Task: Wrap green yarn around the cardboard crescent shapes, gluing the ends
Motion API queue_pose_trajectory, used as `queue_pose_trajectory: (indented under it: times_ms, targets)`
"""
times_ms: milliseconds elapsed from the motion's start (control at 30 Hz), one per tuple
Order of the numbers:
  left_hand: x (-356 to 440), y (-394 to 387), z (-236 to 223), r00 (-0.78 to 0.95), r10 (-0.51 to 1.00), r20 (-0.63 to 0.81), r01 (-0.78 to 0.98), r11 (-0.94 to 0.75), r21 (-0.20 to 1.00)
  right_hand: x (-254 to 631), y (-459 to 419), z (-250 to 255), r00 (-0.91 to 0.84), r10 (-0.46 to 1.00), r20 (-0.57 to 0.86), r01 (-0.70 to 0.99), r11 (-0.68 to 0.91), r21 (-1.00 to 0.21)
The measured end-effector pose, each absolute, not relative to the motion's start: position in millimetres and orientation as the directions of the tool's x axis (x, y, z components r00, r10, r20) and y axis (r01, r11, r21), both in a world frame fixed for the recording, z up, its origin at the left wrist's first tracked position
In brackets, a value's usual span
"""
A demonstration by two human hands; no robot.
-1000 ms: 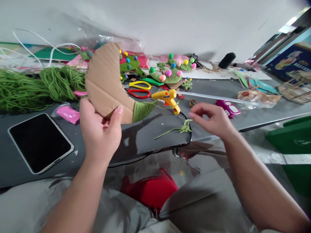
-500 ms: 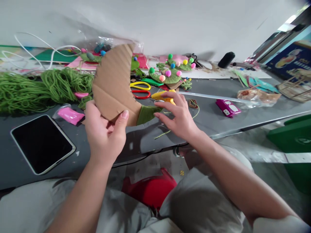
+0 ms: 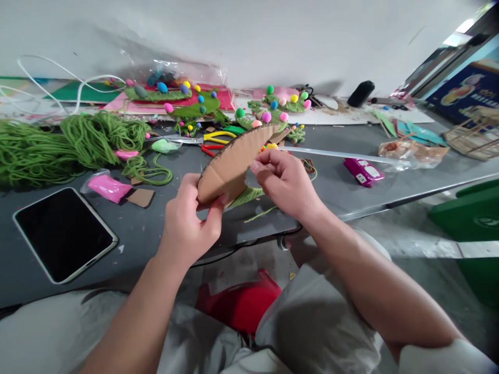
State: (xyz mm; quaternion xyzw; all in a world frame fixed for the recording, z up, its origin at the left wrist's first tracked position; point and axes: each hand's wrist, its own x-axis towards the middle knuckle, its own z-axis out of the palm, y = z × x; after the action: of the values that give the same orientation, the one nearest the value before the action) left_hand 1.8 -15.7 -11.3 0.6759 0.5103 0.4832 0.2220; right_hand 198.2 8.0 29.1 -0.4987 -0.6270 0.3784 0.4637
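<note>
My left hand grips a crescent-shaped piece of cardboard, thumb on its near face and fingers behind. The crescent is tilted, its serrated outer edge turned up. Green yarn wrapping covers its lower right end. My right hand is closed in a pinch beside the inner curve; whatever lies between the fingertips is too small to make out. Below the wrapped end, a loose strand of green yarn shows over the table's front. Behind the crescent lie scissors with a yellow and a red handle, partly hidden.
Green yarn hanks lie at left, with a black-screened tablet and a pink packet in front. Pom-pom-trimmed green pieces line the back. A purple box stands right; a clear strip crosses the table.
The cardboard crescent has tipped over to the right and my left hand has moved right with it. My right hand's fingers have gone from spread to pinched.
</note>
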Motion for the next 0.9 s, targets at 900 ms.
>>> queue_pose_trajectory:
  times_ms: [900]
  targets:
    - [13.1,-11.1,-3.6,-0.248,0.935,0.253,0.209,-0.204,0.956,187.4,-30.0,23.5,-0.209,0.97,0.128,0.241,0.178,-0.954]
